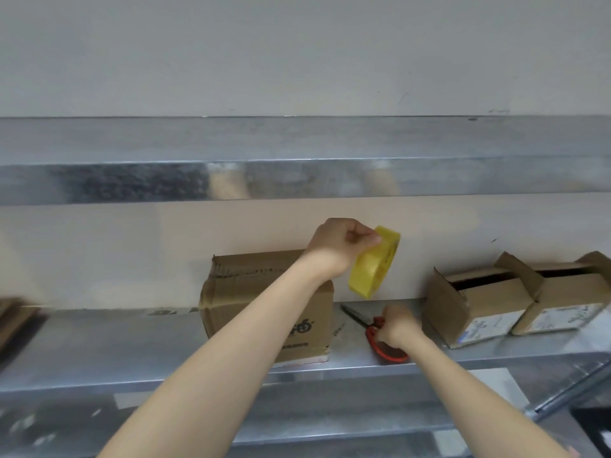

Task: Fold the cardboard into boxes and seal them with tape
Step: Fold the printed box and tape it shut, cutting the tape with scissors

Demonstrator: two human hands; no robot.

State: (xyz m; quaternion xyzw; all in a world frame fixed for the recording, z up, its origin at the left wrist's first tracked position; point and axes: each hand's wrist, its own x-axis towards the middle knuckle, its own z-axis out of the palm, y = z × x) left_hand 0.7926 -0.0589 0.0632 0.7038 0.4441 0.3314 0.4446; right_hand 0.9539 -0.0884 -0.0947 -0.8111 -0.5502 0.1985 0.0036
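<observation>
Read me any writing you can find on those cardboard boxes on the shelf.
Middle box: dark logo and a printed line beneath, too blurred to read.
Open box and its neighbour: white labels, print too small to read.
Nothing is legible.

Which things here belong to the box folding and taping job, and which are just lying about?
Job: yellow roll of tape, held in the left hand; red-handled metal scissors, gripped by the right hand; printed brown cardboard box behind the left arm; two open-flapped brown cardboard boxes.
Lying about: blurred brown stack, unidentifiable, at the shelf's left end; dark blurred items on the lower shelf.
</observation>
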